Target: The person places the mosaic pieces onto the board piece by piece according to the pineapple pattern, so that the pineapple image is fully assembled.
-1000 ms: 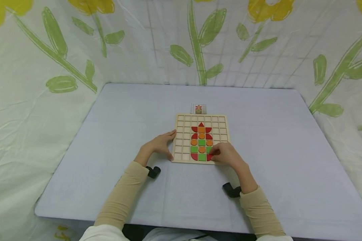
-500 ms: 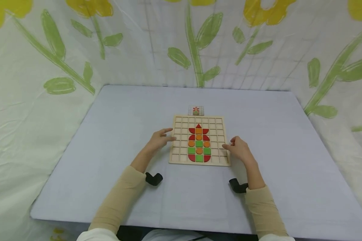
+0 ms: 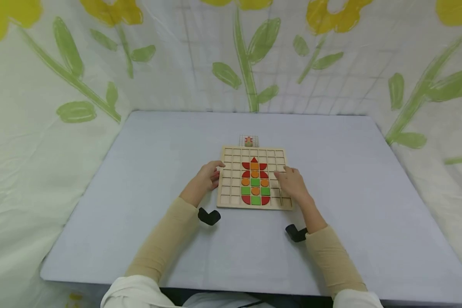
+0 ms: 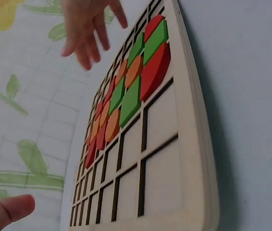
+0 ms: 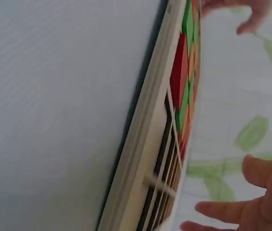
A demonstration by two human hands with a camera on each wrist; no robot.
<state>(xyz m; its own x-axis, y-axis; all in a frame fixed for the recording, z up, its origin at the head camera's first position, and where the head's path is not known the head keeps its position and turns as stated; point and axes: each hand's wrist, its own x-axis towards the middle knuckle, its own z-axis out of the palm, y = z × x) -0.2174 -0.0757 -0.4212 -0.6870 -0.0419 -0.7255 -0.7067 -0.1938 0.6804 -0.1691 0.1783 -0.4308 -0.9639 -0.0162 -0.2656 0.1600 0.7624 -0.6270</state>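
Note:
A square wooden grid board lies on the table, with red, orange and green pieces set in its middle columns as a figure topped by a red triangle. My left hand is at the board's left edge, its fingers extended and holding nothing. Over the right columns hovers my right hand, fingers loosely spread with nothing in them. In the left wrist view the right hand hangs above the pieces, fingers apart. The right wrist view shows that hand's fingers spread beside the board.
Just behind the board lies a small card printed with a grid and a similar figure. The white-covered table ends at a curtain with painted flowers. Black camera mounts stick out from both wrists.
My right hand has left the red piece at the lower right corner of the figure, drawn back right, then come over the board's right columns. My left hand lifted off the left edge and came back near it.

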